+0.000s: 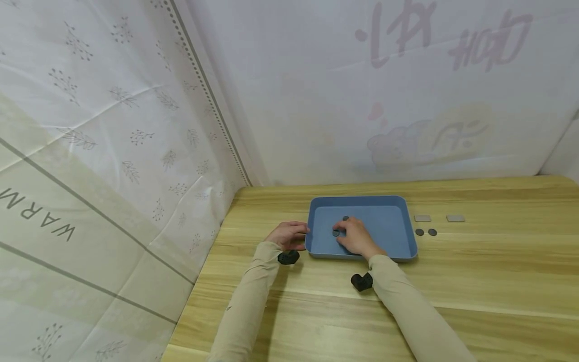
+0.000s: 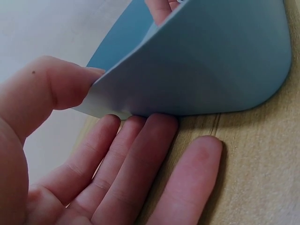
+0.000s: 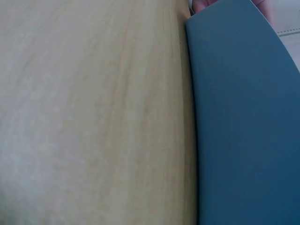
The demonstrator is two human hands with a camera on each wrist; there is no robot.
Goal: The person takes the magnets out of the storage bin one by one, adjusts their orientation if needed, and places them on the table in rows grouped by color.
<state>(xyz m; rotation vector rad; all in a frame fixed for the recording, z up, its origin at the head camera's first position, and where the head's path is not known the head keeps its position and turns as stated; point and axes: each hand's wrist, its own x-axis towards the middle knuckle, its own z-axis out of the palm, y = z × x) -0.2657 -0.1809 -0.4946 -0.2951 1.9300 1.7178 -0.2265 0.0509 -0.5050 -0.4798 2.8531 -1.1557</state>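
Note:
A shallow blue tray (image 1: 384,226) lies on the wooden table. My left hand (image 1: 288,235) holds its left end, with the thumb (image 2: 70,82) at the rim and fingertips (image 2: 161,126) against the bottom of the outer wall. Inside the tray, my right hand (image 1: 357,238) reaches down and pinches a small dark round disc (image 1: 336,233) between thumb and finger. A second dark disc (image 1: 346,218) lies just beyond those fingers. The right wrist view has only the tray's outer wall (image 3: 243,112) and the table, so the right fingers are hidden there.
Right of the tray lie two small grey rectangular pieces, one nearer (image 1: 422,218) and one farther (image 1: 455,218). In front of them are two more dark discs, a left one (image 1: 419,232) and a right one (image 1: 432,232). Printed cloth (image 1: 316,100) hangs behind the table.

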